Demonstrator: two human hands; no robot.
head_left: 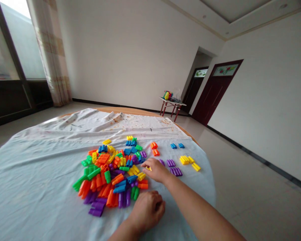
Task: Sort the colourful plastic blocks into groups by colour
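Note:
A mixed heap of plastic tube-shaped building blocks [104, 170] in orange, green, blue, purple and yellow lies in front of me. At the heap's right edge my right hand [156, 170] pinches a small yellow block [148, 168], partly hidden by the fingers. My left hand [149, 208] rests loosely curled on the cloth, close to the heap's near right side; nothing shows in its fingers. Right of the heap, blocks lie sorted by colour: orange blocks [154, 149], blue blocks [177, 146], purple blocks [175, 171] and yellow blocks [190, 160].
A pale, wrinkled cloth [45, 180] covers the round table, whose wooden edge [130, 109] shows at the back. Beyond it, a small side table [174, 102] carries a colourful bag [168, 95]. A curtain [50, 50] hangs left; a dark red door [217, 90] stands right.

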